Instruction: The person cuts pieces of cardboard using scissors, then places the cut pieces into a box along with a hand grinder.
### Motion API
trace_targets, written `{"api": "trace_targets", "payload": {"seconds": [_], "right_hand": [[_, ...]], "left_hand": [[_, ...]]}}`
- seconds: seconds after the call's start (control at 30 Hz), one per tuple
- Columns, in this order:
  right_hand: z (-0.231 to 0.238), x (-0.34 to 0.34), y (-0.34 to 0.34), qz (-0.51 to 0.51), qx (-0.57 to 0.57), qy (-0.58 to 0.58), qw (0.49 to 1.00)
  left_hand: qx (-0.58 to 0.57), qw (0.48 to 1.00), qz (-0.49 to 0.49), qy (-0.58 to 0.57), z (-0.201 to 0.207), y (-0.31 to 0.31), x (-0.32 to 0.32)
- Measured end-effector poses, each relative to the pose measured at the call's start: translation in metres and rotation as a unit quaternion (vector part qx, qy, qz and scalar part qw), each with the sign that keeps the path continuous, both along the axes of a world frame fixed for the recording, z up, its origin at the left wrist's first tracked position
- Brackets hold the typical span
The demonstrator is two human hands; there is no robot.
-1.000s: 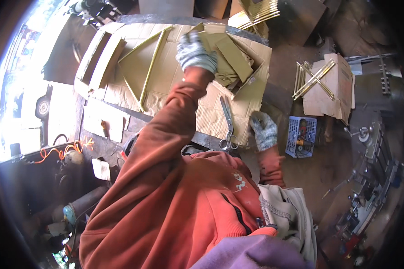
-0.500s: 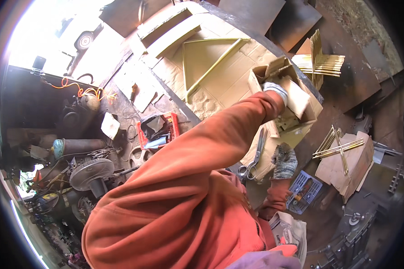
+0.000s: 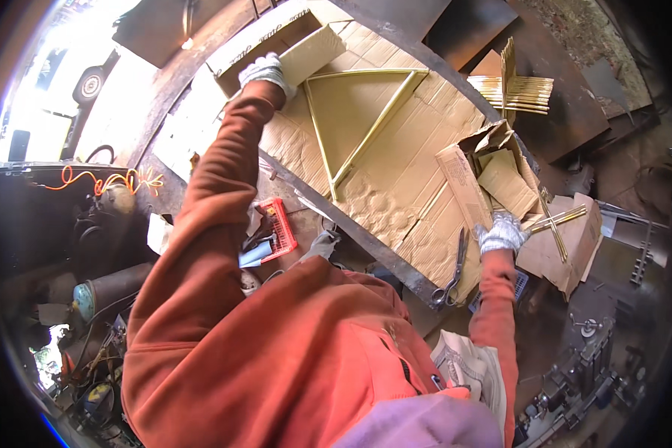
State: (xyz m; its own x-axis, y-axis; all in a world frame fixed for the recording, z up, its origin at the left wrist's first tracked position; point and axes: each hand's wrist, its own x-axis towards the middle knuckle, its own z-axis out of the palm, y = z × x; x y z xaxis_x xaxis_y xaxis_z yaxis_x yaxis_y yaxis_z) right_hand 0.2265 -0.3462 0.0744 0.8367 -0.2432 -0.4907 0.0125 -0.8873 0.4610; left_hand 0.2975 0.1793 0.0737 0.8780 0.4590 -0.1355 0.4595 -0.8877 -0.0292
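Note:
My left hand (image 3: 265, 72), in a pale knitted glove, is at the left end of a long open cardboard box (image 3: 315, 54) at the table's far left. Its fingers are bent over the near wall. My right hand (image 3: 502, 233), gloved likewise, grips the near edge of a smaller open cardboard box (image 3: 461, 179) on the right. A loose cardboard flap (image 3: 506, 181) stands inside that box; what lies beneath it is hidden. Large scissors (image 3: 458, 270) lie left of my right hand. Between my hands rests a triangular frame of thin brass-coloured bars (image 3: 373, 128).
Flattened cardboard (image 3: 396, 190) covers the table. Stacked brass-coloured rods (image 3: 519, 93) stand beyond the right box; more lie on a cardboard carton (image 3: 575, 246) at right. A red crate (image 3: 282, 228) sits below the table's left edge, machinery (image 3: 582, 366) at lower right.
My left hand has left the smaller box and reached over to the long box at far left. My right hand has moved up onto the smaller box's near edge. The view has shifted.

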Motion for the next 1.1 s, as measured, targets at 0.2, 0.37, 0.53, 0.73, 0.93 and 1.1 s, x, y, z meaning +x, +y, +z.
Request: {"api": "trace_targets", "payload": {"seconds": [0.2, 0.37, 0.53, 0.73, 0.93, 1.1], "right_hand": [[0.0, 0.028, -0.016, -0.05, 0.067, -0.105, 0.991], [0.0, 0.063, -0.036, -0.046, 0.179, -0.139, 0.973], [0.014, 0.041, 0.005, 0.124, 0.053, -0.199, 0.971], [-0.027, -0.02, -0.049, -0.126, 0.719, -0.214, 0.649], [-0.231, -0.152, -0.306, -0.336, 0.901, 0.094, 0.257], [-0.188, -0.201, -0.13, 0.037, 0.277, -0.083, 0.957]], "left_hand": [[-0.126, 0.977, -0.045, -0.166, 0.057, 0.083, -0.016], [-0.306, 0.886, -0.14, -0.318, 0.116, 0.095, -0.073], [-0.425, 0.823, -0.16, -0.34, 0.138, 0.04, -0.13], [-0.466, 0.784, -0.29, -0.291, 0.133, -0.084, -0.178], [-0.296, 0.747, -0.591, -0.074, 0.074, -0.207, -0.204], [-0.127, 0.829, -0.542, -0.056, -0.012, -0.243, -0.253]]}}
